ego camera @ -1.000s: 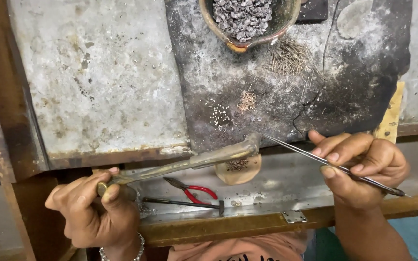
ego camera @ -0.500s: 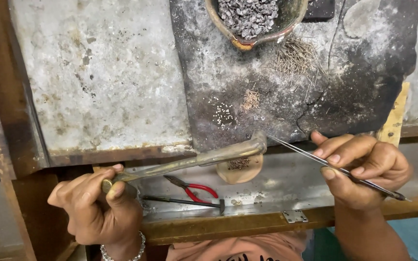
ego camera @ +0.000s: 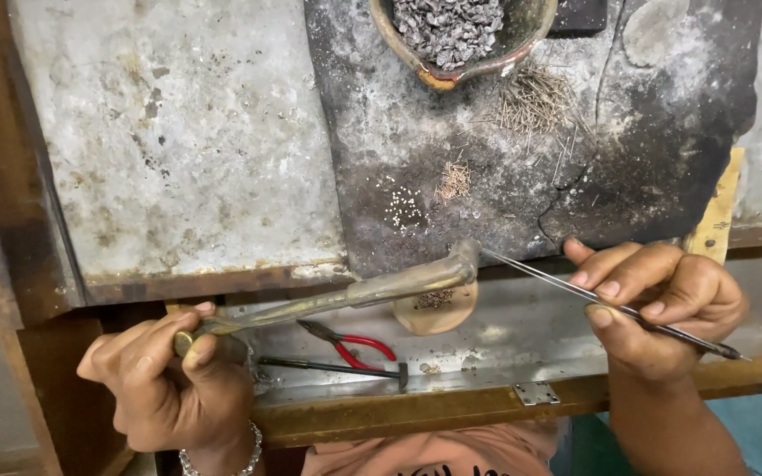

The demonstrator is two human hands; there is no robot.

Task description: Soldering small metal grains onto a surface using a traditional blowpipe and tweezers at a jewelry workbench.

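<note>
Head view, looking down: your left hand [ego camera: 169,379] is curled tight around the near end of a long brass blowpipe [ego camera: 346,295], thumb pressed on top. The pipe runs up and to the right, and its bent tip ends at the front edge of the dark charred slab [ego camera: 399,123]. Your right hand [ego camera: 663,304] pinches a thin metal rod [ego camera: 610,304] between thumb and the first fingers, the other fingers folded behind it. The rod slants up to the left, and its fine point sits just beside the blowpipe's tip; whether the two touch cannot be told.

Directly below that tip lies a small round disc [ego camera: 438,308] with dark specks on it, resting on the lower metal tray [ego camera: 522,330]. Red-handled pliers [ego camera: 350,344] and a small hammer [ego camera: 337,366] lie on the same tray, between your hands. On the charred slab, well above, sit a cluster of tiny pale beads [ego camera: 406,210], a heap of fine wire pieces [ego camera: 531,97], and a clay bowl [ego camera: 460,75] of grey bits. A pale worn slab [ego camera: 178,132] lies to the left.
</note>
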